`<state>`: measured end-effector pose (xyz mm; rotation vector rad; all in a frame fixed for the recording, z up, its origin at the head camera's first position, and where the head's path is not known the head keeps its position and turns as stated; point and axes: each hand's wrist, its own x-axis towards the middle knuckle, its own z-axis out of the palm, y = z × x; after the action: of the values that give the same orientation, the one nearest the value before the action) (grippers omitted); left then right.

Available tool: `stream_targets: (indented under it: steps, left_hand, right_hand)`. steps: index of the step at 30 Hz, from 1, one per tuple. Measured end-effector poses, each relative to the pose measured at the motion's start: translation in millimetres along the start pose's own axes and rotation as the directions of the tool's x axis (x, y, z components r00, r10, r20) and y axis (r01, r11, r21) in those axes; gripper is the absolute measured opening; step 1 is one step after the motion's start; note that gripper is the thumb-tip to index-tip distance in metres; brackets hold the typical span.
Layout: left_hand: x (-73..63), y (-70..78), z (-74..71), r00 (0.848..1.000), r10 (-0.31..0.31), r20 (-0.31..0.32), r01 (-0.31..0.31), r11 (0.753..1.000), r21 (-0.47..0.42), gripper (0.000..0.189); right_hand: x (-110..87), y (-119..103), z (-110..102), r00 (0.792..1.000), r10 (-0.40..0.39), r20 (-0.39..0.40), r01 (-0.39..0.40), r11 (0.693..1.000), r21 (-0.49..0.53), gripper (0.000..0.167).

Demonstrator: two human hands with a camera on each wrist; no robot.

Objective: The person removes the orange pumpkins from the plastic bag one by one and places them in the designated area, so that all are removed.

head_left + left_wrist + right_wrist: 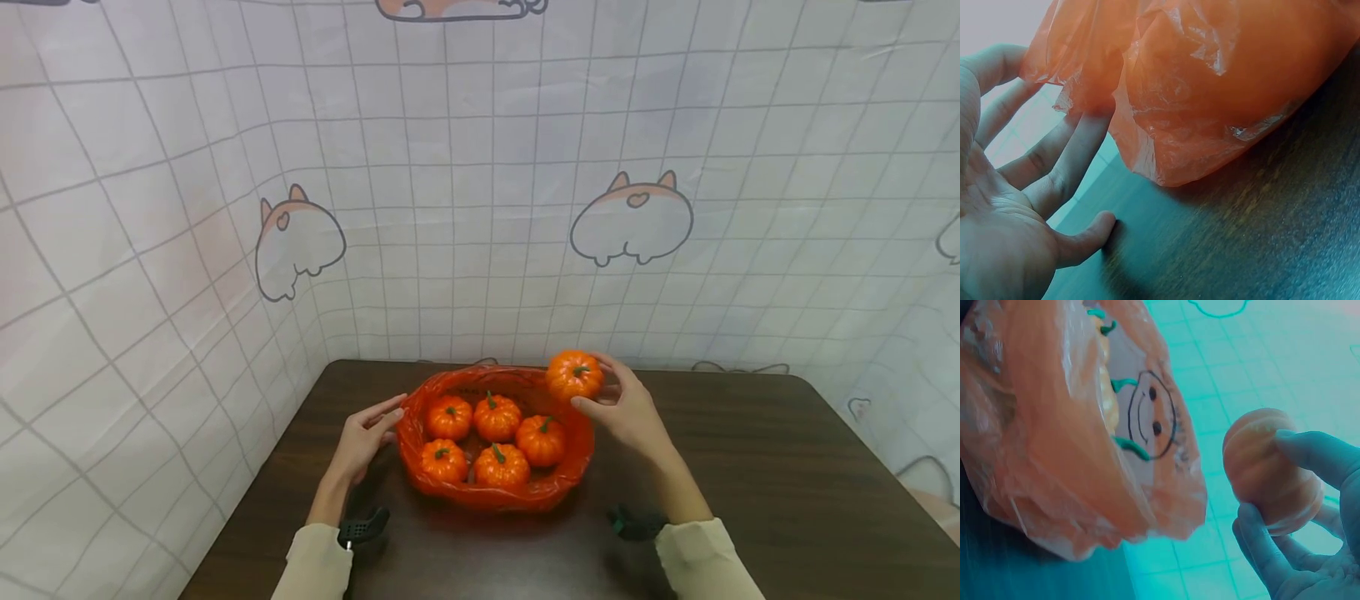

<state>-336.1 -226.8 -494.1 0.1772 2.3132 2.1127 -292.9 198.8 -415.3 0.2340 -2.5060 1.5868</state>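
Note:
An orange plastic bag (495, 498) stands on the table with its mouth spread wide. Several small orange pumpkins (501, 467) with green stems lie inside it. My left hand (358, 446) holds the bag's left rim between thumb and fingers; the left wrist view shows the thin film (1085, 56) at the fingertips, partly hiding them. Above the bag's back right rim, my right hand (628, 410) grips another pumpkin (574, 375). In the right wrist view, thumb and fingers clasp this pumpkin (1266, 469) from its sides, apart from the bag.
The dark wooden table (735, 467) extends to the right of the bag. Behind it hangs a white gridded cloth (480, 250) with cartoon animals. Dark wrist devices (365, 527) sit below both hands. A thin cable (930, 467) shows at the far right.

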Motion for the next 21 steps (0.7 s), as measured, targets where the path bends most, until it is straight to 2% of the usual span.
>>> stream_targets:
  steps: [12,21]
  left_hand:
    - [-1.3,0.8,-0.2,1.0,-0.008,-0.003,0.008,1.0,0.004,0.046]
    - [-0.2,-0.6,-0.8,1.0,-0.002,-0.009,0.002,1.0,0.003,0.045]
  right_hand:
    - [5.8,22,-24,0.997,0.06,-0.039,-0.061,0.998,-0.027,0.083]
    - [8.2,44,-31,0.995,0.095,-0.037,-0.097,0.994,-0.043,0.087]
